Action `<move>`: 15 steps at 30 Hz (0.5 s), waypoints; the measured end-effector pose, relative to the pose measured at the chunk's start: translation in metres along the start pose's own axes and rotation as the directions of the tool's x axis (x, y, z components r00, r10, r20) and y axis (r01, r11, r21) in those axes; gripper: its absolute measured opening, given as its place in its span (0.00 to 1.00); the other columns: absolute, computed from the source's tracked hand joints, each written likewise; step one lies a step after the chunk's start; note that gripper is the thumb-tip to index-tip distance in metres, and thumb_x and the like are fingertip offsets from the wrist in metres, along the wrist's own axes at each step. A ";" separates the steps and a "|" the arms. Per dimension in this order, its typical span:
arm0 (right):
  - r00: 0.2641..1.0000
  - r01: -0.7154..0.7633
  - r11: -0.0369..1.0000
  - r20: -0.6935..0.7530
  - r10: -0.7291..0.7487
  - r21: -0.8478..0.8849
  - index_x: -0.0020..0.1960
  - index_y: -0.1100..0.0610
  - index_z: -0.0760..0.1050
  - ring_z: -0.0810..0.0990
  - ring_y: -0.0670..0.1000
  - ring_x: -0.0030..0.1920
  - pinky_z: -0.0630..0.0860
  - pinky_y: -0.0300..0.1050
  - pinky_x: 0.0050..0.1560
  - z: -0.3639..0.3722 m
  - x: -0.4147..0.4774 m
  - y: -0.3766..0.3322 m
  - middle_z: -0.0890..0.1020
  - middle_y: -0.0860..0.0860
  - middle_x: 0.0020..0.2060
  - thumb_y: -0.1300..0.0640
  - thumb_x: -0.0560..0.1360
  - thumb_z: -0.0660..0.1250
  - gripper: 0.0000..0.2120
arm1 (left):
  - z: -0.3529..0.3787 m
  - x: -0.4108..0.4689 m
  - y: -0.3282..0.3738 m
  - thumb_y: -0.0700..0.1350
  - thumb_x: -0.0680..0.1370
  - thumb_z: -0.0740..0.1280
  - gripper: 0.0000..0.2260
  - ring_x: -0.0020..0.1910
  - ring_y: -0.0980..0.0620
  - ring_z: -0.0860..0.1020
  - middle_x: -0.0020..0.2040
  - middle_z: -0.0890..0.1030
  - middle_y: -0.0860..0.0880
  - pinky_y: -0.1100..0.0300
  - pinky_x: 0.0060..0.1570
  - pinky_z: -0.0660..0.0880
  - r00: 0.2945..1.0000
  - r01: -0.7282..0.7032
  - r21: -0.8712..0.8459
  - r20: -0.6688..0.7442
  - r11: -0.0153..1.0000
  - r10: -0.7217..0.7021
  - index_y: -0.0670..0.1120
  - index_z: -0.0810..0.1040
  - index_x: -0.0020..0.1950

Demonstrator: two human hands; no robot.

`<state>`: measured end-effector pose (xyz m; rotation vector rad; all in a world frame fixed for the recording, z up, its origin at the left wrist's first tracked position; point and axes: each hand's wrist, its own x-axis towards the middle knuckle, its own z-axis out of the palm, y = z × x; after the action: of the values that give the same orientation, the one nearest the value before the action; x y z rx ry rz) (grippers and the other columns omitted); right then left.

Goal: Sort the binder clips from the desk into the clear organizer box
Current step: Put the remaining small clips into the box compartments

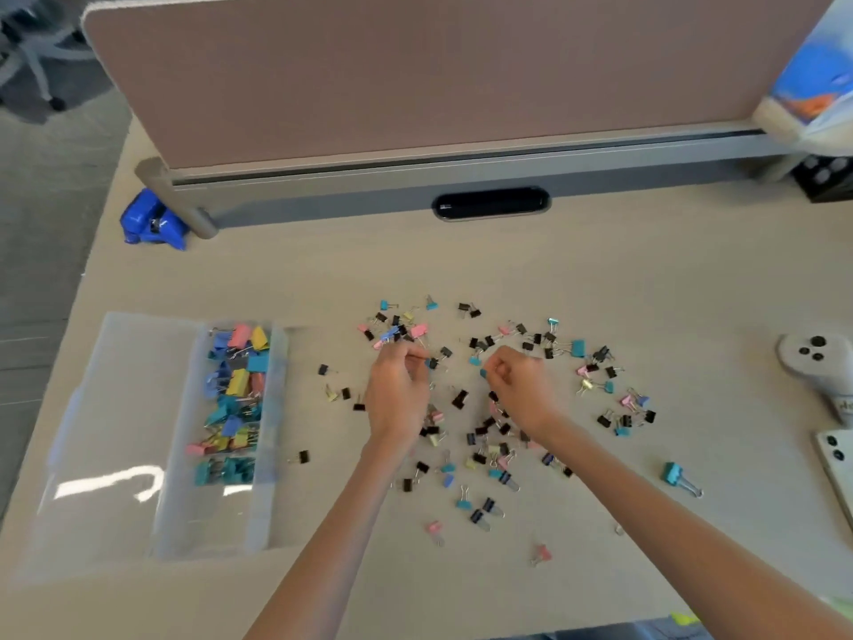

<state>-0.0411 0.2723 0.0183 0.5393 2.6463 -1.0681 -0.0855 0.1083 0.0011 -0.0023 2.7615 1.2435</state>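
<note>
Both bare forearms reach out — left hand [398, 390] and right hand [519, 385] each pinching tiny, light, stiff metal binder clips [480, 517], probably best lifted by their wire handles.

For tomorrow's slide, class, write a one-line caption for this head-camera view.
Both hands, left hand and right hand, pick among small binder clips scattered on the desk, beside a clear organizer box holding larger colored clips.

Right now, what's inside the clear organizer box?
The clear organizer box has one long compartment filled with larger colored binder clips: blue, pink, yellow, teal. The compartment to its left looks empty, though glare hides part of it. Clips lower in the pile are covered.
</note>
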 end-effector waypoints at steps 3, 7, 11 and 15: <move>0.999 0.033 0.998 -0.002 -0.033 -0.052 0.45 0.57 0.75 0.76 0.50 0.35 0.69 0.37 0.32 -0.009 0.013 0.020 0.79 0.50 0.36 0.61 0.78 0.60 0.06 | 0.020 0.026 0.012 0.44 0.76 0.68 0.05 0.46 0.51 0.76 0.48 0.77 0.50 0.62 0.31 0.67 0.988 0.058 0.211 -0.151 0.976 -0.026 0.45 0.76 0.50; 0.998 0.057 0.997 0.002 -0.057 -0.049 0.46 0.57 0.76 0.78 0.50 0.37 0.74 0.41 0.35 -0.010 0.022 0.028 0.80 0.50 0.38 0.62 0.78 0.61 0.06 | 0.044 0.047 0.013 0.53 0.76 0.67 0.21 0.54 0.43 0.76 0.54 0.76 0.42 0.52 0.44 0.76 0.995 0.076 0.448 -0.088 0.891 -0.040 0.39 0.72 0.59; 0.998 0.061 0.998 -0.012 -0.061 -0.015 0.46 0.56 0.76 0.78 0.48 0.37 0.76 0.44 0.37 -0.010 0.025 0.034 0.78 0.47 0.37 0.62 0.78 0.61 0.05 | 0.055 0.049 0.006 0.55 0.77 0.64 0.21 0.50 0.43 0.77 0.53 0.77 0.42 0.53 0.45 0.74 0.996 0.071 0.558 -0.089 0.827 -0.025 0.39 0.70 0.59; 0.999 0.048 0.999 -0.010 -0.048 -0.014 0.46 0.55 0.76 0.78 0.50 0.35 0.76 0.45 0.35 -0.010 0.025 0.042 0.79 0.48 0.37 0.60 0.78 0.61 0.05 | 0.055 0.055 0.007 0.54 0.76 0.65 0.20 0.45 0.40 0.78 0.48 0.78 0.40 0.50 0.43 0.74 0.995 0.057 0.557 -0.101 0.829 0.000 0.37 0.72 0.56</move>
<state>-0.0471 0.3130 -0.0093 0.4820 2.6861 -1.0628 -0.1353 0.1567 -0.0352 -0.0549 3.0846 0.3878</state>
